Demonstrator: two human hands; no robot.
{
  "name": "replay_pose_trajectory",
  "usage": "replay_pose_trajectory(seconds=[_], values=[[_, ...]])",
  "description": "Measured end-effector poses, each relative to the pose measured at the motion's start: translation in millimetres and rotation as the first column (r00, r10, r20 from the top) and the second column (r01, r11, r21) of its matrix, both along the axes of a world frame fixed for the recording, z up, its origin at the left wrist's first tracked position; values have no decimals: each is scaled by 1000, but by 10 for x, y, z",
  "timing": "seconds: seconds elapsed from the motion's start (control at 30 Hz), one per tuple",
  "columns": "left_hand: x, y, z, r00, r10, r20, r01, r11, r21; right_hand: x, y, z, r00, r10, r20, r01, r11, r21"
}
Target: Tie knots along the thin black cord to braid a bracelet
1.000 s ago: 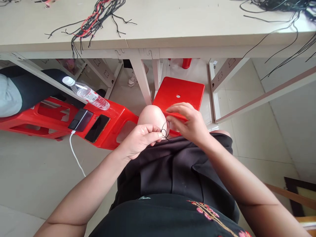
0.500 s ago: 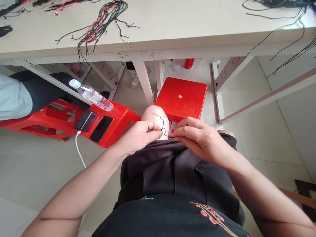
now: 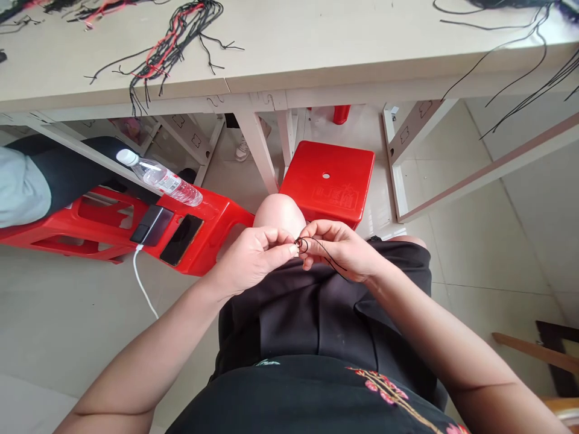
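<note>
Your right hand (image 3: 346, 252) has drawn in toward your left hand (image 3: 253, 258) since half a second ago, and their fingertips almost meet. Both pinch the black cord (image 3: 325, 255) tightly, its small loop between them. It sits just over your knee (image 3: 278, 212), at the front edge of your lap, near the red stool (image 3: 328, 181).

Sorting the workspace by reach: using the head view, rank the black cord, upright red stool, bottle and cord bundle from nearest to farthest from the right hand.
1. Black cord: pinched in the right hand.
2. Upright red stool: just ahead.
3. Bottle: off left.
4. Cord bundle: on the table, far left.
</note>
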State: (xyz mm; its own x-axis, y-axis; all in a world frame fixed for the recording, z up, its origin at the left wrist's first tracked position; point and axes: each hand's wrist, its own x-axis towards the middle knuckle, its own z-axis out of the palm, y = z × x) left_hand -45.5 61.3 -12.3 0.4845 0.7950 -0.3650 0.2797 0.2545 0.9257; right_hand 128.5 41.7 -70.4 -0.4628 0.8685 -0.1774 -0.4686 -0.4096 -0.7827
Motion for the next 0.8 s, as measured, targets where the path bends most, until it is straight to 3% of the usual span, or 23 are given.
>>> replay_pose_trajectory(seconds=[0.27,0.57,0.67,0.8], values=[[7,1,-125,991,134,-27,-131,988,87,-28,-71,49,994,-94,48,95,995,-17],[28,9,-205,976,189,-111,-159,958,237,-175,-126,30,898,-340,280,303,938,168],[39,21,-226,981,183,-65,-164,961,223,-228,-108,-4,895,-370,248,335,926,173],[46,24,-269,979,199,-37,-182,946,269,-290,-62,-90,925,-355,134,349,935,68]])
